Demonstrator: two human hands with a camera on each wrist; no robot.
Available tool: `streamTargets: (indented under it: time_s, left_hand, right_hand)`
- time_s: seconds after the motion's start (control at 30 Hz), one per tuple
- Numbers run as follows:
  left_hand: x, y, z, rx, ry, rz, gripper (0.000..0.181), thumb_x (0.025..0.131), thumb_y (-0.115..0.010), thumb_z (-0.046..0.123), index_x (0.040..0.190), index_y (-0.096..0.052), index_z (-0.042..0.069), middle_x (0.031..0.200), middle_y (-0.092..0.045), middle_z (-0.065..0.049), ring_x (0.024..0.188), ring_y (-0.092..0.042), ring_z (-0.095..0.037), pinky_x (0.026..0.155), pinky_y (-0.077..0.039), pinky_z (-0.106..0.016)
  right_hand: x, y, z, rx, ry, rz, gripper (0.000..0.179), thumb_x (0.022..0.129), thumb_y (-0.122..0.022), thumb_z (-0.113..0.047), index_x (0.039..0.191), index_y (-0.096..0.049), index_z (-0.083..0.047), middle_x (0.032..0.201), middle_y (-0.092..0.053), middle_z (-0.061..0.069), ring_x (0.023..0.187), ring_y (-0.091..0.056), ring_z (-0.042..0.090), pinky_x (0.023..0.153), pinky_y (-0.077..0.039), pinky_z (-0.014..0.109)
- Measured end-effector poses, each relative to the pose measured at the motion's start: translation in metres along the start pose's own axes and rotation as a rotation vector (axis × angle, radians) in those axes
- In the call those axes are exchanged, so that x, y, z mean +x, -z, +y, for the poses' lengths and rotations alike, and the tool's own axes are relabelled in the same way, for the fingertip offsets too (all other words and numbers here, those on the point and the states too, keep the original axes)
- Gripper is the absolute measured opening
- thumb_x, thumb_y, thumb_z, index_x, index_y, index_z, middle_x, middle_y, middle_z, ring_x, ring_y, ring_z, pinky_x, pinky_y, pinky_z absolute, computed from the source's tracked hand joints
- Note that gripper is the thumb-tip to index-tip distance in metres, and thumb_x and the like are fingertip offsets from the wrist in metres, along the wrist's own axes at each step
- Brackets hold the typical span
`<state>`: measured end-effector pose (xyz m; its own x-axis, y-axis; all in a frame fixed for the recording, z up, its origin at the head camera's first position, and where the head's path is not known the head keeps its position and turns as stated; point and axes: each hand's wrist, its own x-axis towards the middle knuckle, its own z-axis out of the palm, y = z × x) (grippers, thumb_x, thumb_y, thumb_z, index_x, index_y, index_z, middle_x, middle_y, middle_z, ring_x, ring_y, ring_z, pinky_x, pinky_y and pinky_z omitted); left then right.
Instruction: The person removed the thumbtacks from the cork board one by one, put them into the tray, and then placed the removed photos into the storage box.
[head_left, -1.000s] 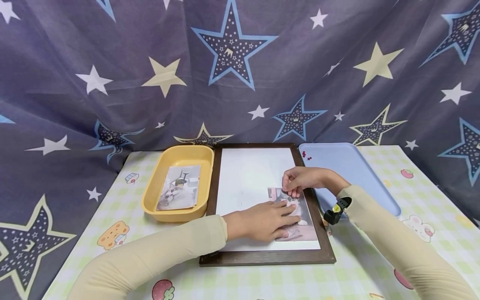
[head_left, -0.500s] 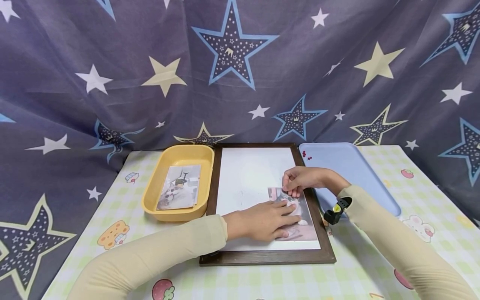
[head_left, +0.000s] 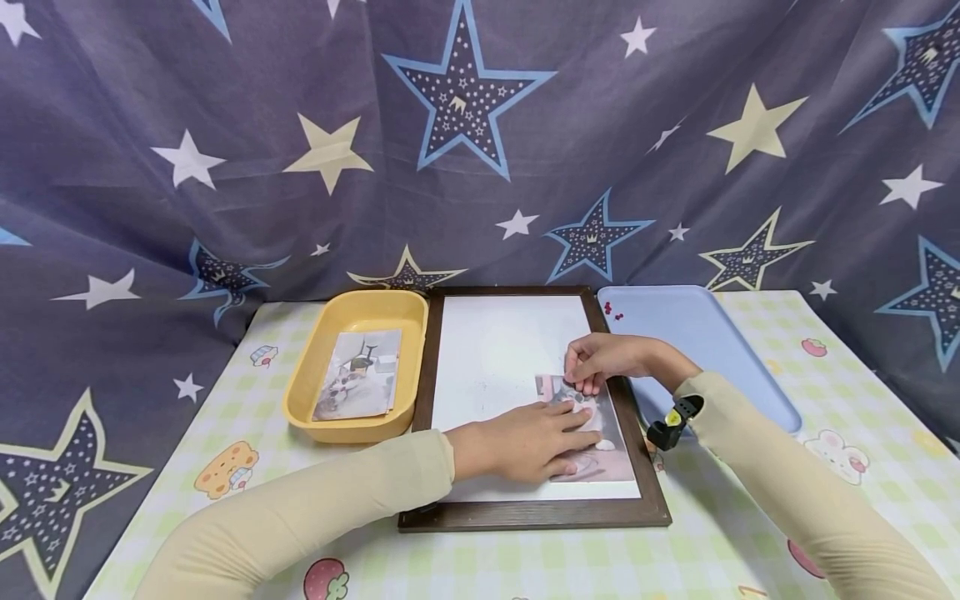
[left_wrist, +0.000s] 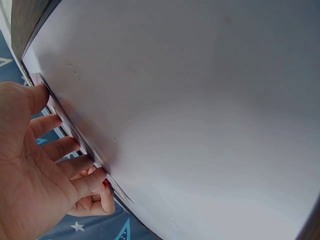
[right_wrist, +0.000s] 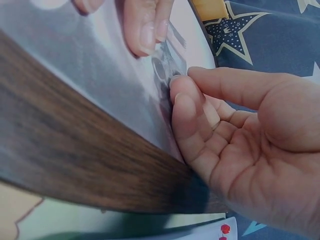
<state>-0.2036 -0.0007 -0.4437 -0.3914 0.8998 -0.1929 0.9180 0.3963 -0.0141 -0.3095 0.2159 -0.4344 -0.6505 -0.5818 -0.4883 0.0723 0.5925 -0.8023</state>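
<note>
A picture print [head_left: 611,462] in pinks and greys lies on the lower right of a white board [head_left: 487,367] with a brown frame [head_left: 536,517]. My left hand [head_left: 521,442] rests on the print with its fingers spread, covering its left part. At the print's top edge, the curled thumb and fingers of my right hand [head_left: 603,357] come together. A bit of a red push pin [left_wrist: 106,183] shows between those fingertips in the left wrist view. In the right wrist view my right fingertips press close against the print [right_wrist: 100,55], beside my left fingers.
Left of the board stands a yellow basin [head_left: 300,392] with more prints [head_left: 360,375] inside. A light blue tray [head_left: 697,333] lies to the right, with several red push pins [head_left: 608,308] in its far left corner. The checked tablecloth [head_left: 450,567] reaches a starry curtain [head_left: 465,208].
</note>
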Motion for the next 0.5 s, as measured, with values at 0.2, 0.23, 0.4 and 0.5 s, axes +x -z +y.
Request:
streamTargets:
  time_s: [0.2, 0.23, 0.4, 0.5]
  left_hand:
    - [-0.0001, 0.0003, -0.0002, 0.001, -0.003, 0.002, 0.055, 0.110, -0.038, 0.042, 0.162, -0.030, 0.025, 0.169, -0.026, -0.007, 0.156, -0.026, -0.029, 0.125, -0.031, -0.043]
    - [-0.0001, 0.0003, -0.0002, 0.003, -0.003, 0.004, 0.055, 0.110, -0.038, 0.042, 0.162, -0.031, 0.025, 0.169, -0.027, -0.007, 0.156, -0.026, -0.029, 0.125, -0.031, -0.043]
    - [-0.0005, 0.0003, -0.0001, 0.006, -0.003, 0.005, 0.055, 0.110, -0.037, 0.042, 0.162, -0.031, 0.025, 0.169, -0.027, -0.007, 0.156, -0.026, -0.029, 0.125, -0.031, -0.043]
    - [-0.0004, 0.0002, -0.0002, 0.002, -0.002, 0.002, 0.055, 0.110, -0.037, 0.041, 0.162, -0.031, 0.025, 0.169, -0.027, -0.007, 0.156, -0.026, -0.029, 0.125, -0.030, -0.043]
  right_hand:
    - [0.0001, 0.0002, 0.0002, -0.002, 0.000, -0.002, 0.006, 0.100, -0.061, -0.005, 0.098, -0.057, -0.001, 0.079, -0.063, 0.003, 0.069, -0.059, 0.012, 0.064, -0.053, 0.022]
    - [0.0001, 0.0002, 0.0002, -0.002, 0.001, -0.002, 0.006, 0.100, -0.061, -0.005, 0.098, -0.058, -0.001, 0.079, -0.063, 0.003, 0.069, -0.059, 0.012, 0.064, -0.053, 0.022]
    - [-0.0003, -0.0003, -0.0007, 0.001, 0.000, 0.001, 0.006, 0.100, -0.061, -0.005, 0.097, -0.058, -0.001, 0.079, -0.063, 0.003, 0.069, -0.059, 0.012, 0.064, -0.053, 0.022]
    - [-0.0008, -0.0008, -0.0014, 0.001, 0.000, 0.003, 0.006, 0.100, -0.061, -0.005, 0.097, -0.057, -0.001, 0.079, -0.063, 0.003, 0.068, -0.059, 0.012, 0.063, -0.053, 0.022]
